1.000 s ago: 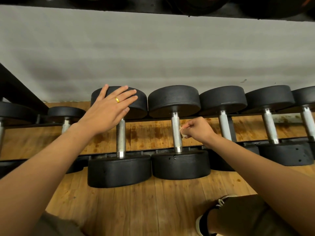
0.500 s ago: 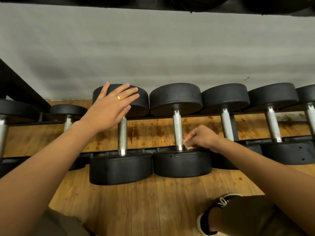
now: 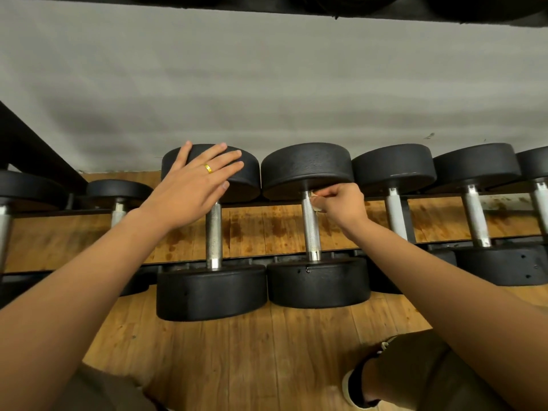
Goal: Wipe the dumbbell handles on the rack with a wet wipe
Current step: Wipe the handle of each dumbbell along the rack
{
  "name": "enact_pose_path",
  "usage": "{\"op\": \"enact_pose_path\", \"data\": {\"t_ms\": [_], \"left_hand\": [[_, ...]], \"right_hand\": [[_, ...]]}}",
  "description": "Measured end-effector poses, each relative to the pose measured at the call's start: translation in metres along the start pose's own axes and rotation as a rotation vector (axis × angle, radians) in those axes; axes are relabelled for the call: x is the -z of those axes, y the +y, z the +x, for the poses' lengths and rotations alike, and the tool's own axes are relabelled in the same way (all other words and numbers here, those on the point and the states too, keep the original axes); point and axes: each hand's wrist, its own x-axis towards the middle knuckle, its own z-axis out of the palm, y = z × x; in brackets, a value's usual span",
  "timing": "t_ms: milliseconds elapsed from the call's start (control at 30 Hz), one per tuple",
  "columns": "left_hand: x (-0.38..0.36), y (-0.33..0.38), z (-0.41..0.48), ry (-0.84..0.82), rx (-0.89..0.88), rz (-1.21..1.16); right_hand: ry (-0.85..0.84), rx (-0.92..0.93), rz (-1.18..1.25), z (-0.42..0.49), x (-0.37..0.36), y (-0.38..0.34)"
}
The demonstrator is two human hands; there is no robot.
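Grey wall (image 3: 267, 84) across 12 o'clock, faintly ribbed, with soft horizontal bands of shade. Small dark mark (image 3: 430, 135) on it toward 2 o'clock. Dark band (image 3: 207, 1) along the very top edge. Black slanted beam (image 3: 32, 149) at 9 o'clock, in front of the wall. Wooden plank floor (image 3: 252, 357) from centre to 6 o'clock, warm orange-brown, blotched with dark stains (image 3: 268, 229) near the middle.

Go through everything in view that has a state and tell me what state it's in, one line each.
Left hand: open, flat on a dumbbell head.
Right hand: pinches the wipe.
Wipe: crumpled, pressed on the far end of the next handle.
Other dumbbells: racked, untouched.
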Motion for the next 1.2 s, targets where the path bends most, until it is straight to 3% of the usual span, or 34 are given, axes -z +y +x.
{"op": "enact_pose_path", "data": {"t_ms": [233,433,533,700,1200], "left_hand": [[0.0,0.0,-0.001,0.003,0.006,-0.012],[0.001,0.001,-0.001,-0.007,0.015,-0.01],[0.0,0.003,-0.001,-0.006,0.022,-0.012],[0.001,0.002,-0.001,0.002,0.009,-0.011],[0.001,0.001,0.0,0.0,0.008,-0.006]], "right_hand": [[-0.199,-0.101,0.006,-0.022,0.009,0.009],[-0.113,-0.05,0.096,-0.022,0.007,0.011],[-0.119,-0.042,0.031,-0.014,0.009,0.01],[-0.353,-0.119,-0.079,-0.027,0.018,0.012],[-0.528,-0.228,-0.229,-0.033,0.022,0.01]]}}
